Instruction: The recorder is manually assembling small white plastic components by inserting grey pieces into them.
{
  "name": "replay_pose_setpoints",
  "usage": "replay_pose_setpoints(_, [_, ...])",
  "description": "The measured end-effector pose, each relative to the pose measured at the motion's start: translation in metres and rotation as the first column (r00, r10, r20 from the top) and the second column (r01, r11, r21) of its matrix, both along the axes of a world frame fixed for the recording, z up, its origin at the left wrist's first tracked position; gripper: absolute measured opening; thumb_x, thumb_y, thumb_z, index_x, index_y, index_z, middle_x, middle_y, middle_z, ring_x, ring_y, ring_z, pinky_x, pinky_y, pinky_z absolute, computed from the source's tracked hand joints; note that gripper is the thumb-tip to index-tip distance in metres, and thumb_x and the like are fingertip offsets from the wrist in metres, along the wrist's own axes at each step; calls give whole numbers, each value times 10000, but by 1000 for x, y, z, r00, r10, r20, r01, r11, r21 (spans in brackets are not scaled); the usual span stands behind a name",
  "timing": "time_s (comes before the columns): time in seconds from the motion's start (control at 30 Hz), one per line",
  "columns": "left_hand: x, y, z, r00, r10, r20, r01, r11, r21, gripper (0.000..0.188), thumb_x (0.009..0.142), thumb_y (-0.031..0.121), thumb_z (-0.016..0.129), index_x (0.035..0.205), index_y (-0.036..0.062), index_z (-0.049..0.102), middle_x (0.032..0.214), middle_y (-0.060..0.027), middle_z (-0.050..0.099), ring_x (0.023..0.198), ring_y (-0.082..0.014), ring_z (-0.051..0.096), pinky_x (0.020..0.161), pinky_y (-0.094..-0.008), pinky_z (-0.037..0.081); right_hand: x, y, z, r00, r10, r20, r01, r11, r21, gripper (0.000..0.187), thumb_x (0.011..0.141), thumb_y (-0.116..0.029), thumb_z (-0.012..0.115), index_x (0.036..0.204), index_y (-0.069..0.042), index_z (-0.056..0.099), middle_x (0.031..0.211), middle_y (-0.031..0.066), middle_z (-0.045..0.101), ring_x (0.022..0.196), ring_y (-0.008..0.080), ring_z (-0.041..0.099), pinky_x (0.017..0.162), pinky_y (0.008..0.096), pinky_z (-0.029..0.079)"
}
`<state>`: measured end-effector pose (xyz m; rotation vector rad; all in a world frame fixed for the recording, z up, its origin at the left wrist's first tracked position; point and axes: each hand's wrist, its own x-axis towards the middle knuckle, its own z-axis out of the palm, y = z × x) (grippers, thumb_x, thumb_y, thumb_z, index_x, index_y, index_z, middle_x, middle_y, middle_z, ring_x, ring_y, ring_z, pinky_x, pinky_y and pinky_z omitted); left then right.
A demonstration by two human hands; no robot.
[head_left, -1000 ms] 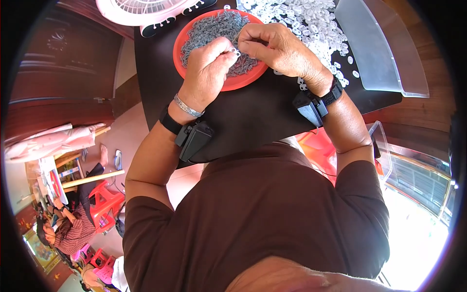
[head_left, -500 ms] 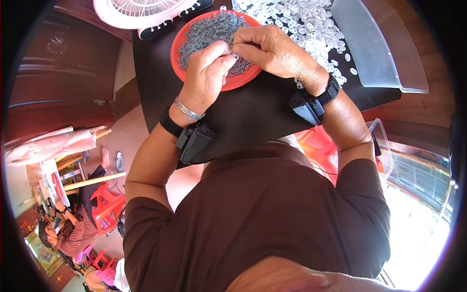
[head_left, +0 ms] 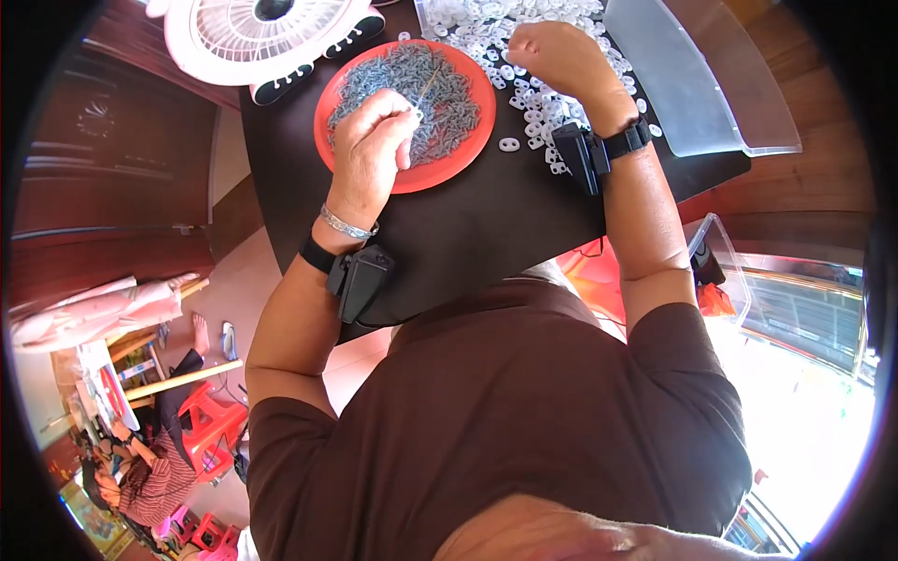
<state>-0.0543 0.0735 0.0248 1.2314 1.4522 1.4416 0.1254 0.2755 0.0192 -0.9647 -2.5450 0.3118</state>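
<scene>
A red round tray [head_left: 325,140] holds a heap of small grey screw-like pieces [head_left: 449,103]. Over its near left part, my left hand [head_left: 372,140] is closed in a pinch on a small white plastic piece [head_left: 417,114], mostly covered by the fingers. A thin yellowish sliver [head_left: 430,86] shows just beyond the fingertips; I cannot tell if it is held. My right hand [head_left: 566,67] hovers at the loose white oval plastic pieces [head_left: 538,117], which have two holes each. Its fingers are curled in, and whatever they hold is hidden.
A pink-and-white fan [head_left: 271,42] stands at the back left of the dark table [head_left: 468,234]. A translucent plastic bin [head_left: 669,89] lies at the right. On the far left a person [head_left: 154,477] sits near red stools [head_left: 210,425].
My right hand has left my left fingertips and moved right to the white pieces. My left hand stays over the tray, still pinching. The view has shifted slightly.
</scene>
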Motion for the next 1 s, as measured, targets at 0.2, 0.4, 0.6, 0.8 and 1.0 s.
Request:
replay_pose_setpoints(0.2, [1,-2,5,1000,-2,24,2,1000,-9,142,859,111,507,746,29,531,575,11,470,492,-60,431,476,-206,321,-4,-6,-5,992,65,112,-65,998,-1,183,726,-287,603,810,-131,646,816,82,651,832,299,615,709,417,482])
replay_pose_setpoints(0.4, [2,-2,3,999,14,48,-14,1000,3,127,844,93,525,749,9,536,563,3,465,475,-63,418,476,-222,326,-6,-9,-6,981,73,177,-75,997,5,198,735,-255,627,865,-109,650,809,97,660,782,297,627,690,395,486])
replay_pose_setpoints(0.6, [1,-3,0,1000,-7,7,7,1000,16,147,870,144,502,756,56,528,590,24,481,505,-52,449,466,-186,315,-6,-10,-3,978,112,174,-108,994,-32,195,724,-222,634,877,-101,635,801,95,659,781,293,628,687,397,483])
replay_pose_setpoints(0.8, [2,-3,1,1000,4,16,-4,1000,0,149,871,144,502,751,58,524,594,23,488,509,-53,454,467,-186,317,-6,-15,1,976,145,164,-137,989,-57,170,717,-199,643,835,-82,609,774,87,645,757,282,619,662,385,472])
replay_pose_setpoints(1.0, [0,-1,-2,997,-26,78,27,999,-20,154,879,129,487,751,52,525,600,20,492,510,-60,462,467,-191,328,-6,-9,-2,970,189,152,-181,981,-65,138,725,-185,639,769,-60,603,766,94,634,744,273,612,654,374,463])
